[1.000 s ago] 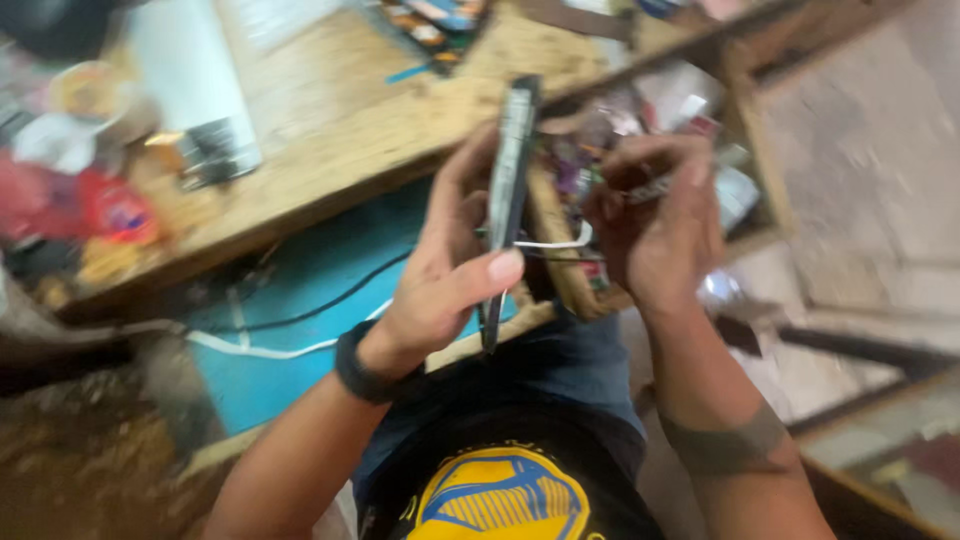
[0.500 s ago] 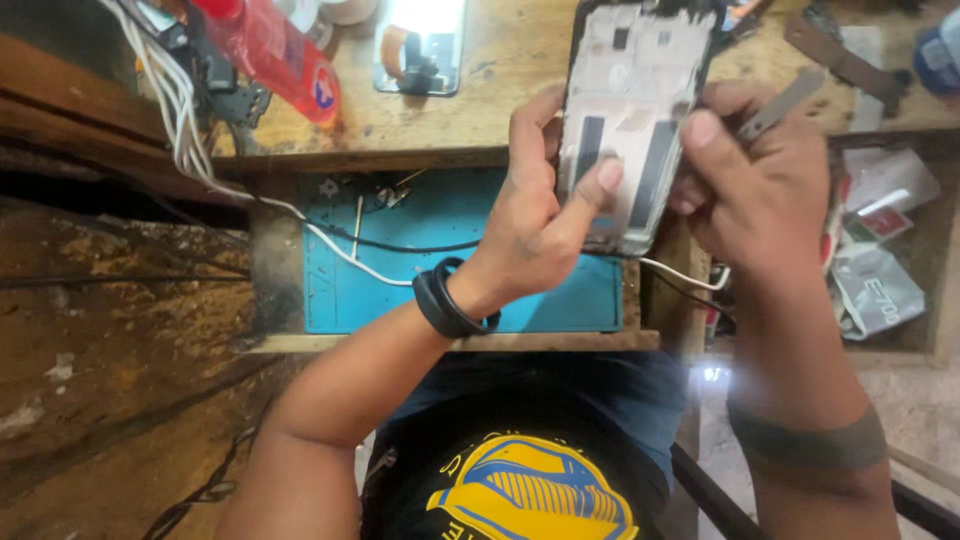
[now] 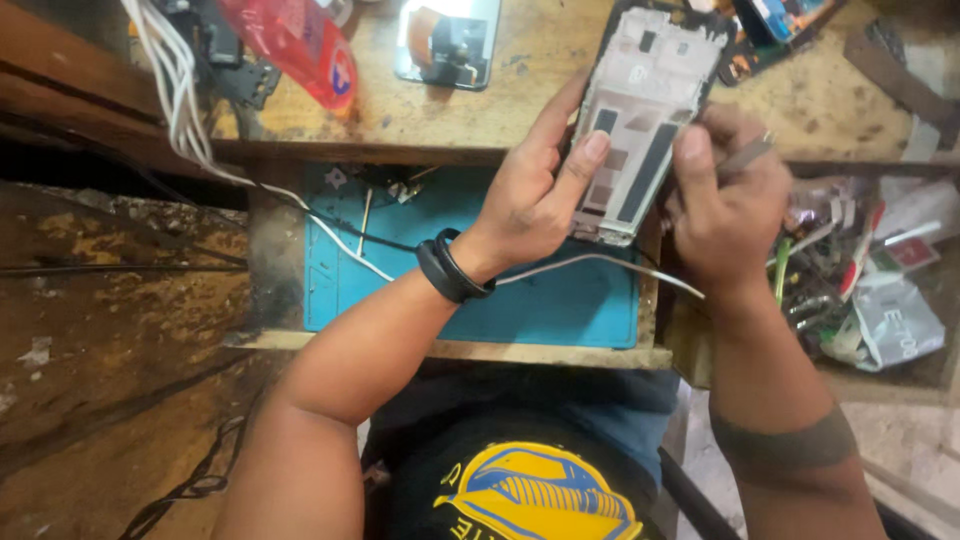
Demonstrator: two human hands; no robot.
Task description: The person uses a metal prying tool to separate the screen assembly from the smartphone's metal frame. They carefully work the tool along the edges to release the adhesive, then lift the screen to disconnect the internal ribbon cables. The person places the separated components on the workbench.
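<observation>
Now both hands grasping: left hand (image 3: pixel 535 195) on bare white phone frame (image 3: pixel 640 120), right hand (image 3: pixel 725 205) on metal tool (image 3: pixel 745 155).

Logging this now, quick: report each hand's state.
Left hand: closed on the pale rectangular phone frame.
Right hand: closed on a thin grey metal tool.

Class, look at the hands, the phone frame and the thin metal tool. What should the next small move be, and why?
Probably ease the metal tool a little further along the edge of the phone frame. The left hand grips the frame from the side with its inner face showing, and the right hand pinches the tool right beside the frame's right edge.
</observation>
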